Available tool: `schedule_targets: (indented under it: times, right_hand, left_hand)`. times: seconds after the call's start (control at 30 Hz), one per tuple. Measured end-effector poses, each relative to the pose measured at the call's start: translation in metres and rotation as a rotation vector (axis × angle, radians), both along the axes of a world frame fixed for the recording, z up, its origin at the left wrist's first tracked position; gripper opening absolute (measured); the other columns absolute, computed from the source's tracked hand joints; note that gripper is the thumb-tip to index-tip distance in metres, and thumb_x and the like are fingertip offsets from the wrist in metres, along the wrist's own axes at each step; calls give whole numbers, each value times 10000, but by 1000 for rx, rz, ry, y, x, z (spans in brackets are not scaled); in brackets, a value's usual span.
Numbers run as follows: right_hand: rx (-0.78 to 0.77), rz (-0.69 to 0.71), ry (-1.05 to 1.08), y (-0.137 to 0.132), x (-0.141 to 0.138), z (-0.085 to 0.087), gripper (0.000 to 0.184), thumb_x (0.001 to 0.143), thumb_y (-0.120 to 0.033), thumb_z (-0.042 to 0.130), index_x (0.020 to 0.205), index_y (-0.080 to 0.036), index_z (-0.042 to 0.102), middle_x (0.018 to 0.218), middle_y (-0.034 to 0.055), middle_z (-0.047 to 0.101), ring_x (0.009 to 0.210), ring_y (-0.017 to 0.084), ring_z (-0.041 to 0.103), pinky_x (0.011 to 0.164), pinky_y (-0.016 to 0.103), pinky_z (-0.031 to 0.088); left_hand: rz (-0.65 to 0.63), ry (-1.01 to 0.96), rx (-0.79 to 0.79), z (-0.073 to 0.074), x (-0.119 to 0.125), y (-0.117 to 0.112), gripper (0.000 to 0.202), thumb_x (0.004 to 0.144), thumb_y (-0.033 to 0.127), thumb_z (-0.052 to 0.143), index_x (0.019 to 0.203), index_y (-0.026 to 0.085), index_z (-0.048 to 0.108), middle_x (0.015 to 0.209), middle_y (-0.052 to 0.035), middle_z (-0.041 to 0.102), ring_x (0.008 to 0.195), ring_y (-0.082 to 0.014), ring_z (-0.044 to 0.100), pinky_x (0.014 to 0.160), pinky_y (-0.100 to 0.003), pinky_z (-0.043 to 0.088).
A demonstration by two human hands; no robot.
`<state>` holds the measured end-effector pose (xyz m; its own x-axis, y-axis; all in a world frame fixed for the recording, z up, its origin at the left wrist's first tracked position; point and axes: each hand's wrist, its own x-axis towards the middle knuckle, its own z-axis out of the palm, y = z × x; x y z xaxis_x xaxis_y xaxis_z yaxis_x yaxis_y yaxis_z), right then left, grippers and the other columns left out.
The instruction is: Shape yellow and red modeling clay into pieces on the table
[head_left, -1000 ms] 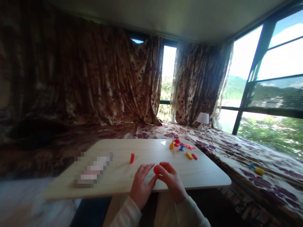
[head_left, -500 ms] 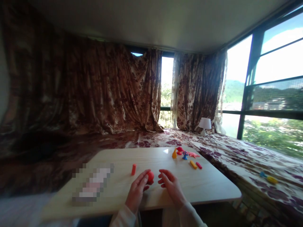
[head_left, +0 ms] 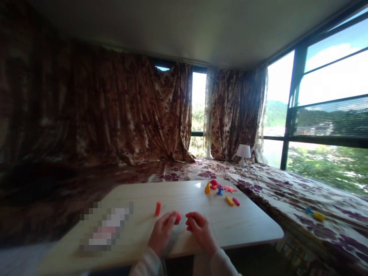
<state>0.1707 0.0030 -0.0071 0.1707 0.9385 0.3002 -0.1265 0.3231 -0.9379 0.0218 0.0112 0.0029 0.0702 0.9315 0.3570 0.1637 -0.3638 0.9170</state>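
Note:
My left hand (head_left: 162,234) curls its fingers round a small red ball of clay (head_left: 178,218), just above the light wooden table (head_left: 253,226). Beside it my right hand (head_left: 200,232) rests near the table's front edge with fingers curled, reddish clay (head_left: 188,227) showing at the fingertips. An orange clay stick (head_left: 157,209) stands upright a little beyond my left hand.
Small coloured plastic moulds and tools (head_left: 220,188) lie at the table's far right, with an orange piece (head_left: 229,200) and a red piece (head_left: 236,201). A blurred-out item lies at the left. Patterned bedding, a white lamp (head_left: 243,152), curtains and windows surround the table.
The red ball went from between both hands into my left hand alone. My hands have drawn slightly apart and the view has tilted upward.

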Motion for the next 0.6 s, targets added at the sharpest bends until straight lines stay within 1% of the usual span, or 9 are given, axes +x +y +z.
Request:
schedule_targets:
  times: [0.07,0.1,0.17,0.23,0.33,0.4,0.47,0.53,0.6]
  right_hand:
    - [0,-7,13,0,0,0,399,585,-524,738,701,-143,707,547,17,631,479,117,545,494,245,447]
    - [-1,-13,23,1,1,1,404,578,-527,742,700,-144,708,546,18,632,480,119,547,493,246,450]
    - [-4,-31,49,1,1,1,413,567,-532,748,702,-144,708,550,23,634,487,124,555,492,245,451]
    - [-7,-57,83,1,3,2,425,559,-538,749,716,-145,708,558,25,635,494,126,560,490,243,449]
    - [-1,-97,130,1,6,4,442,562,-548,738,754,-151,706,582,20,634,503,127,564,496,246,450]
    - [7,-124,153,1,9,5,450,572,-554,725,783,-157,703,609,18,637,513,127,565,504,248,453]
    - [15,-151,169,1,10,6,455,583,-560,712,806,-164,700,644,20,642,517,125,564,502,249,452]
    - [20,-172,180,1,10,7,457,586,-564,705,816,-169,699,668,24,646,512,123,562,491,248,448]
    - [21,-176,188,1,9,7,453,588,-558,703,823,-171,701,673,27,649,505,124,561,480,248,446]
  left_hand:
    - [38,147,61,3,-7,-2,401,719,504,569,905,170,694,969,-112,685,963,-262,618,925,-405,468]
    - [55,221,86,4,-10,-3,355,700,435,592,922,181,701,992,-110,680,1011,-269,595,980,-414,428]
    - [64,367,107,3,-13,-5,295,685,318,594,926,193,710,986,-104,684,1046,-273,577,1025,-422,388]
    - [44,497,97,0,-9,-4,285,706,252,574,953,196,703,1038,-101,683,1077,-261,575,1029,-409,393]
    - [9,651,80,-3,8,6,228,810,266,552,986,188,675,1233,-101,604,1187,-229,523,1054,-393,379]
    - [9,735,84,-4,23,19,231,863,304,550,1029,165,630,1256,-86,574,1197,-224,505,1036,-465,379]
    - [46,806,88,-2,34,32,265,879,330,545,1087,173,591,1250,-77,560,1163,-220,517,1003,-485,401]
    - [84,861,92,0,35,39,286,882,345,539,1114,182,574,1244,-77,555,1134,-216,530,980,-477,423]
    - [105,909,100,1,28,35,295,888,340,528,1128,175,568,1230,-81,566,1128,-217,538,978,-477,424]
